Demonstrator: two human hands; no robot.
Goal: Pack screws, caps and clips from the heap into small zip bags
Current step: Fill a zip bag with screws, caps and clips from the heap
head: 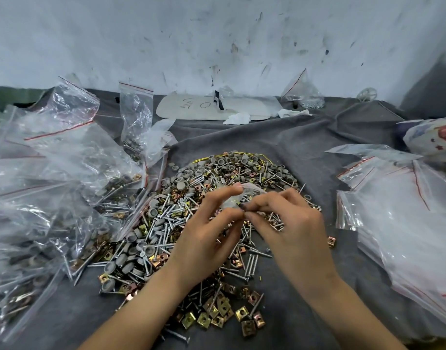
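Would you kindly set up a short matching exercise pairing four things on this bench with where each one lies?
Things:
1. filled zip bags
2. empty zip bags
3. brass clips
4. grey caps

Places:
A. far edge of the heap
B. left of the heap
C. near edge of the heap, between the forearms
D. right of the heap

Pairs: 1-B, 2-D, 3-C, 4-A

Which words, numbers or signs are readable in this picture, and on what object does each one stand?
"O": a handwritten ring on the flat white oval board by the wall.
A scribble left of it on the board: illegible.
Red pattern on the white printed bag at right: blurred, no text readable.
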